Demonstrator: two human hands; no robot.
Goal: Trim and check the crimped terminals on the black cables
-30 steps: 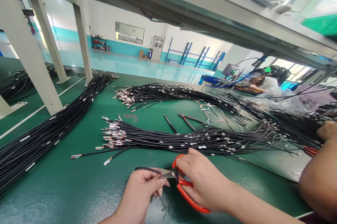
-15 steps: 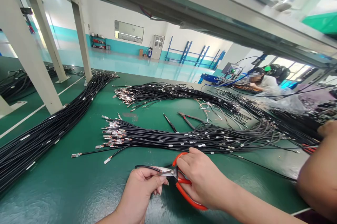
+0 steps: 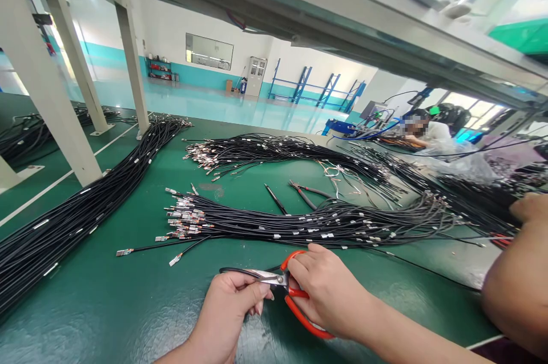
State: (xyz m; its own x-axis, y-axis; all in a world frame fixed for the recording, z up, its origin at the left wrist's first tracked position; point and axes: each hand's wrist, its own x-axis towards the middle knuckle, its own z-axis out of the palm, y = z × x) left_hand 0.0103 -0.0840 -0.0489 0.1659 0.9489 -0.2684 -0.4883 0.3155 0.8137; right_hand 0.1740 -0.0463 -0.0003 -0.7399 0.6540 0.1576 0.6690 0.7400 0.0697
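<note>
Black cable (image 3: 234,270) is pinched in the left hand (image 3: 226,307); the right hand (image 3: 331,290) grips red-handled scissors (image 3: 281,280), blades (image 3: 269,278) seemingly touching it.

Green tabletop (image 3: 107,295) under black cable bundles (image 3: 295,228) (pliers (image 3: 305,197) and a slim tool (image 3: 275,199) among them).

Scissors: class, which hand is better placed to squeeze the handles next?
Probably the right hand: it holds the red handles of the scissors, while the left hand holds the black cable beside the blades.
</note>
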